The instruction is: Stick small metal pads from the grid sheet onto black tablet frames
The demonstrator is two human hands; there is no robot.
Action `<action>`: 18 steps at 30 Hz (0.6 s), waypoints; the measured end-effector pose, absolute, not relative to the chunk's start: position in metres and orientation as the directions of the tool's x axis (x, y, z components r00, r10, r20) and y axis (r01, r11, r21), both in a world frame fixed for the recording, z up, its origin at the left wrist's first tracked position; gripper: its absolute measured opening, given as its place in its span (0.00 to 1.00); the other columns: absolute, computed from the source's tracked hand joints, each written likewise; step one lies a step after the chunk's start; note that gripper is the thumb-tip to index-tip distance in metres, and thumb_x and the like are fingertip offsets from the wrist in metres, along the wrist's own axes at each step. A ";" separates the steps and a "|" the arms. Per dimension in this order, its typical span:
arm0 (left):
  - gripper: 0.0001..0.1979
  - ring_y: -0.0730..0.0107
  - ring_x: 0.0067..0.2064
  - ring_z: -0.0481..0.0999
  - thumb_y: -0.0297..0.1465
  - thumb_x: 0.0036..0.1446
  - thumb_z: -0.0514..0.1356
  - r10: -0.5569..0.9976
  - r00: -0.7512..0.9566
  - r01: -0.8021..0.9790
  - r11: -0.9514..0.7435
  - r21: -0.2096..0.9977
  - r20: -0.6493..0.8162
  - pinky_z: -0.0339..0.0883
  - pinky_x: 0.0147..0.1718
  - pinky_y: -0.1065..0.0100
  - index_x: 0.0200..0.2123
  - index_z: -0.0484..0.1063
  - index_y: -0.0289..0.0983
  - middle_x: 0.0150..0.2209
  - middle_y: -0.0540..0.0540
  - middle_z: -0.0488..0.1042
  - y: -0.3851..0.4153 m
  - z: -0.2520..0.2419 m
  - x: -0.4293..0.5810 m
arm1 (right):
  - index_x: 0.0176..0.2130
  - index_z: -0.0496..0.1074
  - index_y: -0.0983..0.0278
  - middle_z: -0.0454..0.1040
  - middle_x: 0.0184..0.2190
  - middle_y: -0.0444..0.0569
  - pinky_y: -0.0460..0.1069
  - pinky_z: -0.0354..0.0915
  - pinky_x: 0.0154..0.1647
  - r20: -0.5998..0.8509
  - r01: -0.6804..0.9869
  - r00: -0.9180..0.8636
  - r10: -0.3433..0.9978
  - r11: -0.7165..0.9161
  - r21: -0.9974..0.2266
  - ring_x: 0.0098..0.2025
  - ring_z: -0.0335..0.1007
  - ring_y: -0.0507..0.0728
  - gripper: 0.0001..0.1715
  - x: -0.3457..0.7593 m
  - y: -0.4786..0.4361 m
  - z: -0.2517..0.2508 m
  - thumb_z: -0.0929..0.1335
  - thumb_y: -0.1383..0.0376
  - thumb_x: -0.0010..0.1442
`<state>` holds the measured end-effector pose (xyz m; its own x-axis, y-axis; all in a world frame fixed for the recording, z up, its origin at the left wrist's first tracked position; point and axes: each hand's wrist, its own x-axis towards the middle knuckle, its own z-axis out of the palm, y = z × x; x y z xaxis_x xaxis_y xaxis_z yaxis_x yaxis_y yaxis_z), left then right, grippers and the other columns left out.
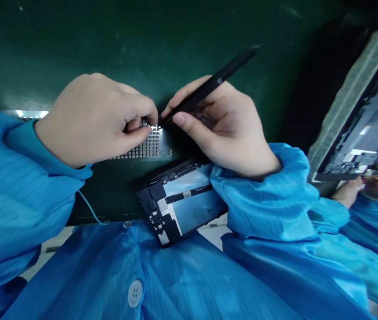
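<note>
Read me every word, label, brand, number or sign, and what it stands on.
No text can be read.
Black pen-like tool in the right hand: a small pale mark, too blurred to read.
Dark strip across the open device: what may be fine print, too small to read.

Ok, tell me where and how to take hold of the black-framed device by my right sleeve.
I'd pinch the outer rim of the black-framed device at its left short end, coming from the left: that end is exposed, its lower corner seems to jut past the table edge, and the right sleeve hides the other end.
</note>
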<state>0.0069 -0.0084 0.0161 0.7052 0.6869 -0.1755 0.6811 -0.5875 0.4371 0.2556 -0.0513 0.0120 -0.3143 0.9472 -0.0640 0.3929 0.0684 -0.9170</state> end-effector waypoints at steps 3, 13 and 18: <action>0.21 0.65 0.35 0.75 0.41 0.72 0.53 0.686 0.705 0.684 -0.590 0.428 -0.182 0.64 0.40 0.63 0.48 0.86 0.44 0.35 0.49 0.82 -0.009 0.017 0.008 | 0.46 0.81 0.54 0.86 0.48 0.47 0.59 0.84 0.61 -0.057 0.443 -0.331 0.942 0.102 -0.891 0.50 0.85 0.62 0.17 0.253 -0.049 0.017 0.80 0.47 0.69; 0.25 0.67 0.33 0.73 0.43 0.75 0.50 0.684 0.727 0.619 -0.615 0.488 -0.060 0.58 0.36 0.63 0.48 0.87 0.40 0.34 0.48 0.80 -0.010 0.013 -0.001 | 0.44 0.81 0.55 0.81 0.36 0.43 0.52 0.80 0.39 0.214 0.326 0.308 0.927 0.108 -0.939 0.35 0.80 0.56 0.03 0.266 -0.130 0.011 0.74 0.60 0.74; 0.28 0.68 0.33 0.72 0.51 0.74 0.51 0.724 0.686 0.641 -0.554 0.532 -0.073 0.69 0.45 0.58 0.49 0.87 0.41 0.34 0.49 0.78 -0.009 0.007 -0.004 | 0.51 0.81 0.56 0.85 0.42 0.46 0.55 0.85 0.47 0.290 0.420 0.441 0.850 0.090 -0.903 0.42 0.88 0.57 0.04 0.269 -0.171 -0.006 0.75 0.61 0.76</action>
